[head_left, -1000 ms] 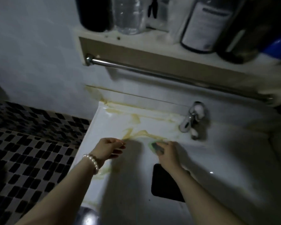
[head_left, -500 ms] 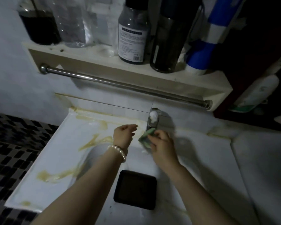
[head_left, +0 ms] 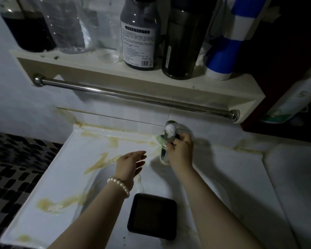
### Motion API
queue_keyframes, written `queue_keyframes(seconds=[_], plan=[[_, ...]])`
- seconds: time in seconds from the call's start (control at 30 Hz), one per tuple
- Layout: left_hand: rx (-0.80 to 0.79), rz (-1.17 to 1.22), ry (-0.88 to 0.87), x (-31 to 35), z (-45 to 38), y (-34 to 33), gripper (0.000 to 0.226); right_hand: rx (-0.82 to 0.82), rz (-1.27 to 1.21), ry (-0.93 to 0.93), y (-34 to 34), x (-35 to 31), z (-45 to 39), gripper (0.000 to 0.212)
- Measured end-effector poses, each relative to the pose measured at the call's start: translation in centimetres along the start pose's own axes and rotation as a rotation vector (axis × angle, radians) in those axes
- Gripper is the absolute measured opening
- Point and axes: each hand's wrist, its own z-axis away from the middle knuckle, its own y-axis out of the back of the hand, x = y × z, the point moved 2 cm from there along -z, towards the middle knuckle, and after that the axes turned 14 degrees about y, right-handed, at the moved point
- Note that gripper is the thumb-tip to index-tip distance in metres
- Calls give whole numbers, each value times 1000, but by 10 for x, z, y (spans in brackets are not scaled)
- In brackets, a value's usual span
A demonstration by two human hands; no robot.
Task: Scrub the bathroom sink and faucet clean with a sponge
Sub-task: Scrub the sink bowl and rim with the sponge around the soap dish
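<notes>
The white sink (head_left: 61, 177) carries yellow-brown smears on its left rim and back ledge. At the back stands the chrome faucet (head_left: 170, 131) with a dab of white foam on top. My right hand (head_left: 180, 152) is wrapped around the faucet and presses a green sponge (head_left: 160, 140) against its left side; only an edge of the sponge shows. My left hand (head_left: 131, 163), with a pearl bracelet on the wrist, hovers over the basin left of the faucet, fingers loosely spread and holding nothing.
A black square object (head_left: 152, 215) lies on the sink's front rim. Above the faucet runs a steel towel bar (head_left: 133, 95) under a cream shelf (head_left: 223, 87) crowded with bottles. Checkered black-and-white tiles (head_left: 13, 169) lie left. A pale counter (head_left: 293, 186) extends right.
My right hand moved the sponge from the back ledge up onto the faucet and now wraps around it. My left hand opened its fingers. The view shifted left to right.
</notes>
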Motion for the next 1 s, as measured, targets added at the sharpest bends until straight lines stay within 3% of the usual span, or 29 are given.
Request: queue_keyframes(seconds=[0.07,0.2,0.27,0.33,0.4,0.53,0.7,0.87,1.0], plan=[[-7,-14,-6,4,-1,-2,18,45,-29,-30,0,-5,16,23],[-41,-57,-28,14,0,-18,16,-35,-132,139,17,-3,79,33],[-59,-79,-56,19,1,-31,15,-59,-123,62,33,10,76,31],[-61,-111,-83,25,3,-46,15,59,-114,-75,52,22,52,30],[-51,-128,-97,30,2,-59,13,171,-125,-73,64,15,24,32],[18,-142,-139,31,-4,-69,11,-31,-149,162,34,-26,-12,32],[-29,-69,-156,29,-4,-67,23,-33,-47,2,20,-20,-52,39],[-143,-41,-112,16,-3,-59,23,-99,-44,276,33,-15,11,38],[-170,69,-34,-1,-2,-48,19,-121,103,198,26,-2,-43,37]])
